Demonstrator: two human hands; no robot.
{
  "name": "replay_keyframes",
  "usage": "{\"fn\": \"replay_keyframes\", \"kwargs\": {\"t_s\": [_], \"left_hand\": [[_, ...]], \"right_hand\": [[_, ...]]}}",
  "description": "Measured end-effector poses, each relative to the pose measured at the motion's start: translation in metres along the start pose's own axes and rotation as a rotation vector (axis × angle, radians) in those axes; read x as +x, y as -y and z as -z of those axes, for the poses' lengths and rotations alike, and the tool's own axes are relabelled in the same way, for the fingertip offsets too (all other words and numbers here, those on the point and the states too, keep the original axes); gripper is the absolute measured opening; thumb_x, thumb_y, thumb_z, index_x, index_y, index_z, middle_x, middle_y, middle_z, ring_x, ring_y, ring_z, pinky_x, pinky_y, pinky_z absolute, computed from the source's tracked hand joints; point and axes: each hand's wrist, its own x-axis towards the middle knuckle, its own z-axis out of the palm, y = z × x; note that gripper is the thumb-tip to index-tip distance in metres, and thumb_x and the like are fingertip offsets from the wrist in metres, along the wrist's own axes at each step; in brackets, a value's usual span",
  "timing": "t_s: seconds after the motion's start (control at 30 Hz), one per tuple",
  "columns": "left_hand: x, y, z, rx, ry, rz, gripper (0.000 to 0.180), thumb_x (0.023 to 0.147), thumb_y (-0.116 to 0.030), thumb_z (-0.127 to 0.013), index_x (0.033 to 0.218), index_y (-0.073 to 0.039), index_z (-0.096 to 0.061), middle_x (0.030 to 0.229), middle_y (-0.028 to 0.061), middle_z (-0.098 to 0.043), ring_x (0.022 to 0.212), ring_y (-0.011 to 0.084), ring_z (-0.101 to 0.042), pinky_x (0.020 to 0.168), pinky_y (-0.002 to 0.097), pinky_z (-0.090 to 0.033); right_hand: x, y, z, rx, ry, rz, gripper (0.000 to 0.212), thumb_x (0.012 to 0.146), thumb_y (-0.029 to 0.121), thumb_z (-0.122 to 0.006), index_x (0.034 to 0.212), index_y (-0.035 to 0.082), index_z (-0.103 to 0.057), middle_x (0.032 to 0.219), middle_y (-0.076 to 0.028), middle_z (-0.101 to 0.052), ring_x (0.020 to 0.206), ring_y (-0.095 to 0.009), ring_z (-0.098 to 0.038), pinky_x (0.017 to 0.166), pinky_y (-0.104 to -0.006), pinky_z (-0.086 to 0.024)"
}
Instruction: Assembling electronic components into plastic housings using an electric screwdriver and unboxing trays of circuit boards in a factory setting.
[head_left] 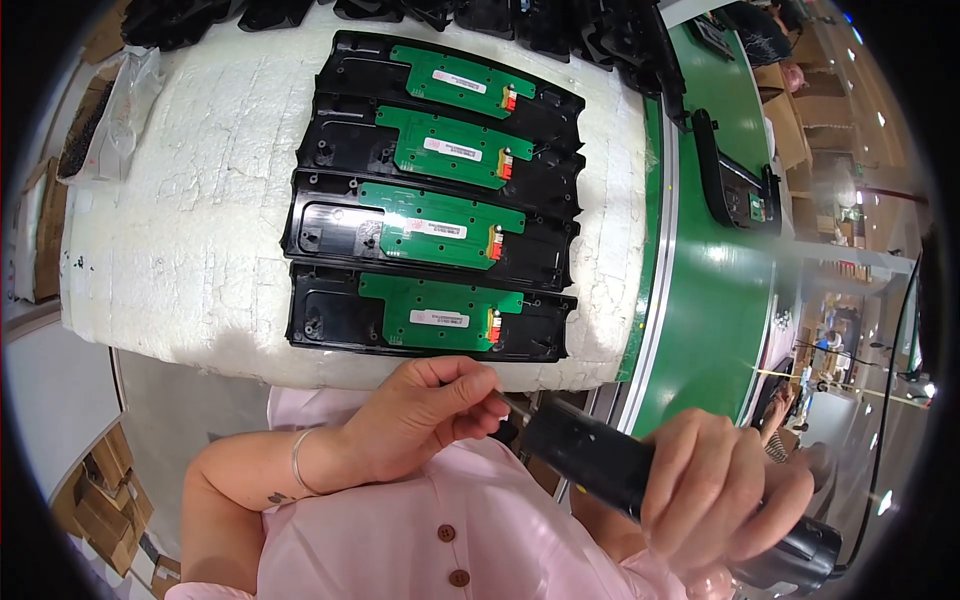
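Observation:
My right hand (720,490) is wrapped round a black electric screwdriver (585,455), held tilted with its thin metal bit pointing up and left. My left hand (425,410) has thumb and fingers pinched together at the bit's tip. Whatever lies between those fingertips is too small and hidden to make out. Just beyond my hands, several black plastic panels lie in a stacked row. The nearest panel (340,325) carries a green circuit board (440,297) with a white label and a red-and-yellow connector (494,327); the other panels carry similar boards.
White foam padding (220,230) lies beneath the panels. More black plastic parts (540,25) crowd its far edge. A plastic-lined box (110,125) of small dark pieces sits far left. On the right runs a green work surface (700,310) bearing another black part (735,185). The screwdriver's cable (880,430) rises at right.

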Motion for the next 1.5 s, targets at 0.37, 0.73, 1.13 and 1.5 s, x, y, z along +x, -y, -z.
{"fn": "replay_keyframes", "kwargs": {"t_s": [0.37,0.73,1.13,1.5], "left_hand": [[-0.009,-0.002,0.007,0.049,-0.051,-0.031,0.032,0.092,-0.014,-0.031,0.116,0.005,-0.038,0.110,0.0193,-0.051,0.103,0.0259,-0.052,0.090,0.0299,-0.042],[-0.012,-0.004,0.015,0.225,-0.027,-0.016,0.018,0.090,-0.016,-0.043,0.097,-0.001,-0.050,0.091,0.0122,-0.058,0.086,0.0172,-0.058,0.075,0.0256,-0.048],[-0.010,-0.005,0.006,0.139,-0.134,-0.104,0.012,0.086,-0.007,-0.050,0.095,-0.001,-0.055,0.087,0.0094,-0.059,0.080,0.0161,-0.059,0.072,0.0258,-0.049],[-0.014,-0.004,0.005,0.026,-0.171,-0.086,0.013,0.085,-0.009,-0.052,0.096,-0.003,-0.056,0.088,0.0075,-0.060,0.081,0.0152,-0.059,0.073,0.0246,-0.050]], "right_hand": [[-0.018,-0.030,0.007,-0.298,-0.288,-0.200,0.029,0.067,0.000,-0.061,0.087,0.005,-0.040,0.056,-0.003,-0.048,0.046,-0.016,-0.047,0.048,-0.0295,-0.040],[-0.013,-0.034,0.005,-0.305,-0.224,-0.212,0.026,0.066,-0.001,-0.062,0.086,0.004,-0.045,0.057,-0.005,-0.052,0.046,-0.018,-0.051,0.047,-0.0309,-0.043],[0.000,-0.038,0.008,-0.264,-0.072,-0.309,0.017,0.063,-0.003,-0.061,0.073,0.003,-0.048,0.056,-0.007,-0.053,0.047,-0.020,-0.052,0.047,-0.0317,-0.044],[0.003,-0.014,-0.007,-0.239,-0.135,-0.250,0.024,0.065,-0.002,-0.062,0.081,0.004,-0.045,0.056,-0.004,-0.053,0.044,-0.017,-0.051,0.041,-0.0284,-0.041]]}}
